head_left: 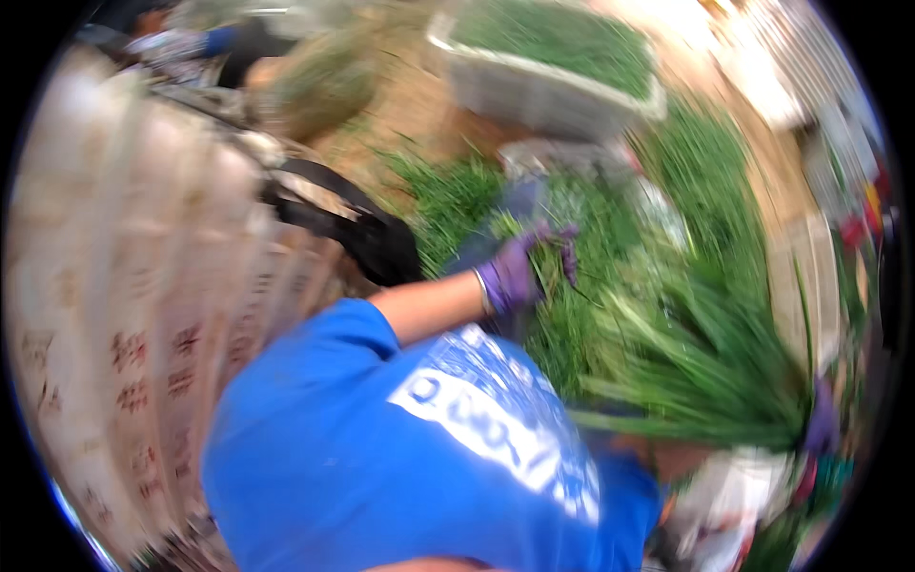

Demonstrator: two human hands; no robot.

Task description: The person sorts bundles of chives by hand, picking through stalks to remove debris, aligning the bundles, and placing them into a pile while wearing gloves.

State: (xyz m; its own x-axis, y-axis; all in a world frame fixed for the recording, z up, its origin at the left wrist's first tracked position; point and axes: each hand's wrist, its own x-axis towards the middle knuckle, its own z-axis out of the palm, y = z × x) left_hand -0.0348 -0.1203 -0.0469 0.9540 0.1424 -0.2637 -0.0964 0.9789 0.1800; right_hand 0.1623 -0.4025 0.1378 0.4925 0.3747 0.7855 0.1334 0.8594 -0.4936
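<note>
Far to the right, my right hand (pixel 822 419) in a purple glove grips the base of a big bunch of chives (pixel 705 367), whose long green leaves fan out leftward. My left hand (pixel 515 275), also gloved in purple, is in front of my body near the middle. A few loose green leaves (pixel 545 262) show between its curled fingers, somewhat smeared by motion. Beneath and around it, loose chive leaves (pixel 581 319) cover my lap and the ground.
A white plastic crate (pixel 534 100) full of cut greens stands ahead. More long leaves (pixel 701 172) lie right of it. Stacked pale sacks or boxes with dark markings (pixel 143 315) line my left. A black strap (pixel 367 224) lies beside them. At lower right is a white plastic bag (pixel 739 496).
</note>
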